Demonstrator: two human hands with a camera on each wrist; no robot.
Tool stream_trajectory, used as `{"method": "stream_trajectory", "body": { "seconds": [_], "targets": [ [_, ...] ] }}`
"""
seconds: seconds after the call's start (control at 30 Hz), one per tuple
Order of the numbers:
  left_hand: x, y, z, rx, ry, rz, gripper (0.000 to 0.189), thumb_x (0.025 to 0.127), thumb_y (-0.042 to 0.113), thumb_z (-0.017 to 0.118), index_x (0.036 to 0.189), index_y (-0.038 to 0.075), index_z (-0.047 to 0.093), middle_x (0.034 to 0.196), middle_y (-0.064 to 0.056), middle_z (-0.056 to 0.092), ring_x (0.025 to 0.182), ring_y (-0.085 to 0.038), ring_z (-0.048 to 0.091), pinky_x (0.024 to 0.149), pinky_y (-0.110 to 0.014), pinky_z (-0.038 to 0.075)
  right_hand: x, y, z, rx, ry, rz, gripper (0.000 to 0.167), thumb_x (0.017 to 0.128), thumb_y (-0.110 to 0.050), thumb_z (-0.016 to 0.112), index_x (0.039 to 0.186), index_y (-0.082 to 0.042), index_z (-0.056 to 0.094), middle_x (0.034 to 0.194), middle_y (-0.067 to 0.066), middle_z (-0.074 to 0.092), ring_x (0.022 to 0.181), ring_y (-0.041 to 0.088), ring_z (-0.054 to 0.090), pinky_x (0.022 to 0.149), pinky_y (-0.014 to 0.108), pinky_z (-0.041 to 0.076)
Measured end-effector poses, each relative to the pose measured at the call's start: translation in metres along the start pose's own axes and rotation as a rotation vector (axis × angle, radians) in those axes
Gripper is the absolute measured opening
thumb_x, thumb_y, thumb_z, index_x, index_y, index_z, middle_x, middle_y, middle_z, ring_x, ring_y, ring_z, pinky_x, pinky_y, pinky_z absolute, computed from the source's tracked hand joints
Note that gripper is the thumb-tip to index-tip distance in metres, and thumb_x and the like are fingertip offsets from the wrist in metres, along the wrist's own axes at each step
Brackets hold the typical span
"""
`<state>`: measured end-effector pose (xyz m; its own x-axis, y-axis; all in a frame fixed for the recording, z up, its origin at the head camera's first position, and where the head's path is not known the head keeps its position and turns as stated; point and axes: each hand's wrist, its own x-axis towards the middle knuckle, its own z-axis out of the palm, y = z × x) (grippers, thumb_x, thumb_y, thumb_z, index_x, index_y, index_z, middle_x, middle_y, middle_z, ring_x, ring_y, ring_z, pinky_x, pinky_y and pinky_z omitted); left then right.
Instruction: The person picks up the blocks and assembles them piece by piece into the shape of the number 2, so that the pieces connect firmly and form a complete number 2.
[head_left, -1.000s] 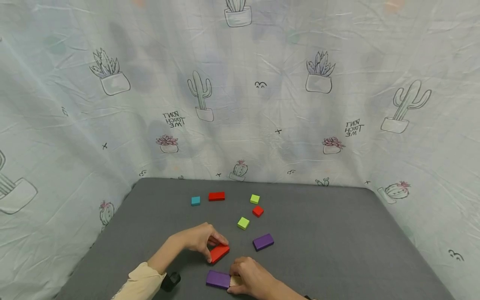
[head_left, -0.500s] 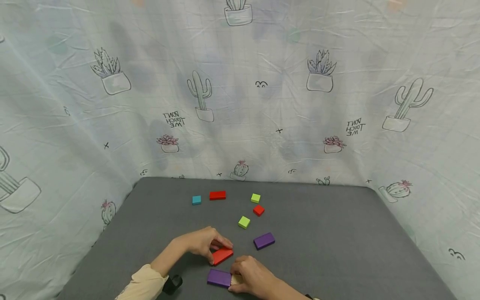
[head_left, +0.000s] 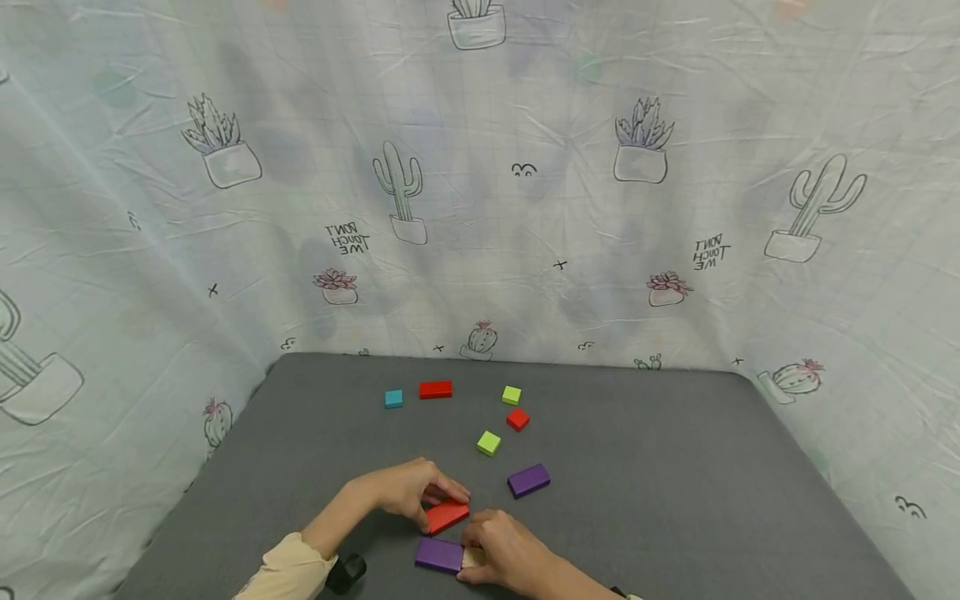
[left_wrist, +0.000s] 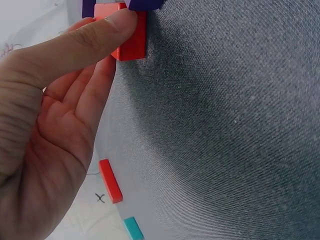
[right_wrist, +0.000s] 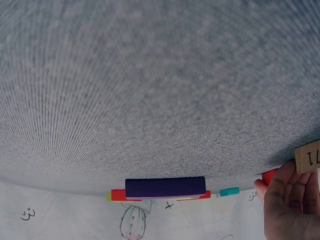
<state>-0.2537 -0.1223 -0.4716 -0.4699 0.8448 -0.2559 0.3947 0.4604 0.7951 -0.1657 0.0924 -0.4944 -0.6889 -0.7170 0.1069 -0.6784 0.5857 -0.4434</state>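
My left hand [head_left: 408, 487] pinches a long red block [head_left: 447, 517] between thumb and fingers, low at the table surface. In the left wrist view, the thumb lies across this red block [left_wrist: 134, 42], with a purple block [left_wrist: 144, 4] near it. On the near side, a long purple block [head_left: 438, 555] lies on the table, its right end meeting a small plain wooden block [head_left: 472, 557]. My right hand [head_left: 510, 554] grips that wooden block and partly covers it. Printed digits show on the wooden block [right_wrist: 306, 157] in the right wrist view.
On the grey table [head_left: 675, 483] lie another purple block [head_left: 528, 481], a green block [head_left: 488, 443], a small red block [head_left: 517, 419], a second green block [head_left: 512, 395], a long red block [head_left: 436, 390] and a teal block [head_left: 393, 399]. A cactus-print curtain [head_left: 555, 208] hangs behind.
My left hand has slid the red block rightward and slightly toward me, closer to the right hand and the wooden block. The right hand has stayed on the wooden block.
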Motion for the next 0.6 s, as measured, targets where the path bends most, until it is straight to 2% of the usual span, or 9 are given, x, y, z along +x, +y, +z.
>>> {"method": "stream_trajectory", "body": {
  "seconds": [0.3, 0.43, 0.6],
  "targets": [
    [-0.0022, 0.0013, 0.0020, -0.031, -0.003, 0.006, 0.059, 0.069, -0.012, 0.077, 0.124, 0.007, 0.065, 0.131, 0.002, 0.059, 0.119, -0.007, 0.053, 0.088, -0.018, 0.048, 0.0006, -0.0017, -0.0008, 0.020, -0.029, 0.040, 0.021, 0.078, -0.031, 0.080, 0.086, -0.014, 0.070, 0.078, -0.017, 0.054, 0.069, -0.007, 0.044, 0.061, 0.011, 0.039],
    [-0.0028, 0.0013, 0.0035, -0.044, -0.003, 0.022, 0.059, 0.070, -0.012, 0.077, 0.125, 0.006, 0.064, 0.131, 0.000, 0.059, 0.120, -0.008, 0.053, 0.087, -0.018, 0.048, 0.0004, -0.0013, 0.0000, 0.018, -0.022, 0.028, 0.020, 0.078, -0.030, 0.080, 0.085, -0.015, 0.069, 0.077, -0.017, 0.054, 0.068, -0.007, 0.044, 0.060, 0.011, 0.039],
    [-0.0034, 0.0017, 0.0029, -0.041, 0.002, 0.013, 0.059, 0.070, -0.011, 0.077, 0.125, 0.006, 0.064, 0.131, 0.000, 0.059, 0.120, -0.008, 0.053, 0.087, -0.018, 0.048, 0.0002, -0.0001, 0.0004, 0.014, -0.006, 0.009, 0.020, 0.078, -0.030, 0.080, 0.084, -0.015, 0.069, 0.078, -0.017, 0.054, 0.068, -0.007, 0.044, 0.060, 0.011, 0.039]
  ]
}}
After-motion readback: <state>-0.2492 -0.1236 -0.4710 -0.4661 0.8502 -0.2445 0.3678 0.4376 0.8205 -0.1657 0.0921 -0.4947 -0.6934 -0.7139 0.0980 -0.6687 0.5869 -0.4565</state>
